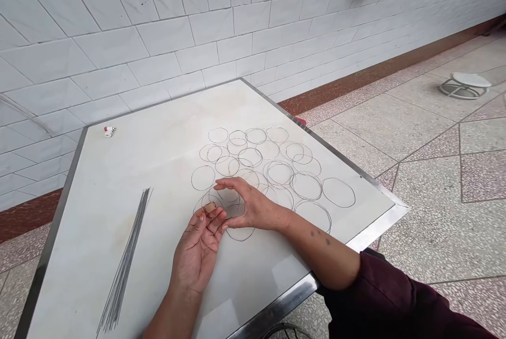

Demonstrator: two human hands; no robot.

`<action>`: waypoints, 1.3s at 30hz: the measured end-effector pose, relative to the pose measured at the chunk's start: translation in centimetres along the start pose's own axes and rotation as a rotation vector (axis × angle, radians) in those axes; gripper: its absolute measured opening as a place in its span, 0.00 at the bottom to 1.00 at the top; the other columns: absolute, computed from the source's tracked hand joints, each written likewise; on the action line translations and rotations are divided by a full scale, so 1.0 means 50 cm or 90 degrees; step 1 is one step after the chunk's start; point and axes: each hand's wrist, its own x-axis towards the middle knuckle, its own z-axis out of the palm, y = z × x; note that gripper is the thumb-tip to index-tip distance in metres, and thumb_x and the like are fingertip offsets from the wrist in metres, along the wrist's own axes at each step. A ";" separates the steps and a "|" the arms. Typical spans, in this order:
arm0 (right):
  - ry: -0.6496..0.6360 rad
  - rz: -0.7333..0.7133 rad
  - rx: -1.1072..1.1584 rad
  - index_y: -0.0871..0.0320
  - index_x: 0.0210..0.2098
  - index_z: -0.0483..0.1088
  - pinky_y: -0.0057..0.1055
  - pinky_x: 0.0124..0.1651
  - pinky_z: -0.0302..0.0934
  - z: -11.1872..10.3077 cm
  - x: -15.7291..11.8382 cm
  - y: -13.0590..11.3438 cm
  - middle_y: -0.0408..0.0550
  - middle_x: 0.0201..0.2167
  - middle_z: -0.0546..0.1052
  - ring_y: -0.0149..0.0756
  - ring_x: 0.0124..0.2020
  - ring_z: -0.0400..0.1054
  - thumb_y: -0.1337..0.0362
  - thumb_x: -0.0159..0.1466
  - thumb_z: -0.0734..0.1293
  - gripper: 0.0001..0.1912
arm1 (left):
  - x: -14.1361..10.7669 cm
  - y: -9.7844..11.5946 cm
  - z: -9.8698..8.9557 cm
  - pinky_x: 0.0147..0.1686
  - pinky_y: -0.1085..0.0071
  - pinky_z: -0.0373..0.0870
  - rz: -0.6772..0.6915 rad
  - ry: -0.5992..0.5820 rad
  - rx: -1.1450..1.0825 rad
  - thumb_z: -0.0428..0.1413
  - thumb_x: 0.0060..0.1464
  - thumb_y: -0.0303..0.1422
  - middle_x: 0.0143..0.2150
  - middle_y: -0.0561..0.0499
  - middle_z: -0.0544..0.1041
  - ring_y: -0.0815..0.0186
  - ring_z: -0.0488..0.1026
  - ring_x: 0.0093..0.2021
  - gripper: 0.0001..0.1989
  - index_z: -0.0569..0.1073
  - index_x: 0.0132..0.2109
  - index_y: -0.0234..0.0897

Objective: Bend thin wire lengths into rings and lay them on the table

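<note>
Near the front of the white table (pixel 158 149), my left hand (pixel 197 254) is palm up, pinching a small tan roll-like piece (pixel 209 207) between thumb and fingers. Its exact kind is too small to make out. My right hand (pixel 255 204) curves beside it in a C shape, thumb and fingers apart, with no thing plainly gripped. Thin wire rings (pixel 339 192) lie spread and overlapping under and beyond my hands. Some are partly hidden by my right hand and forearm. To the left lies a bundle of straight thin wires (pixel 128 260).
A small white and red item (pixel 109 131) sits at the table's far left corner. A metal edge (pixel 379 191) borders the tabletop. White wall tiles (pixel 166 38) rise behind it. A round white stool (pixel 465 86) stands on the speckled floor at right.
</note>
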 end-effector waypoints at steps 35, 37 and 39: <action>0.097 -0.183 -0.289 0.54 0.39 0.72 0.39 0.50 0.58 0.050 -0.001 -0.024 0.45 0.34 0.78 0.38 0.40 0.67 0.56 0.70 0.64 0.09 | 0.002 -0.009 0.009 0.40 0.75 0.73 0.053 0.024 -0.043 0.66 0.51 0.28 0.34 0.53 0.75 0.71 0.72 0.35 0.05 0.77 0.32 0.36; 0.119 -0.193 -0.304 0.54 0.39 0.72 0.38 0.48 0.58 0.054 -0.002 -0.024 0.44 0.32 0.78 0.37 0.38 0.66 0.57 0.70 0.63 0.09 | 0.002 -0.009 0.009 0.40 0.75 0.73 0.051 0.031 -0.045 0.66 0.51 0.28 0.34 0.53 0.76 0.71 0.72 0.36 0.04 0.77 0.32 0.36; 0.133 -0.201 -0.313 0.55 0.40 0.71 0.36 0.46 0.59 0.056 -0.002 -0.024 0.44 0.29 0.77 0.36 0.37 0.65 0.58 0.70 0.63 0.09 | 0.003 -0.009 0.009 0.42 0.74 0.73 0.048 0.037 -0.043 0.65 0.51 0.28 0.36 0.52 0.76 0.71 0.73 0.37 0.04 0.77 0.33 0.35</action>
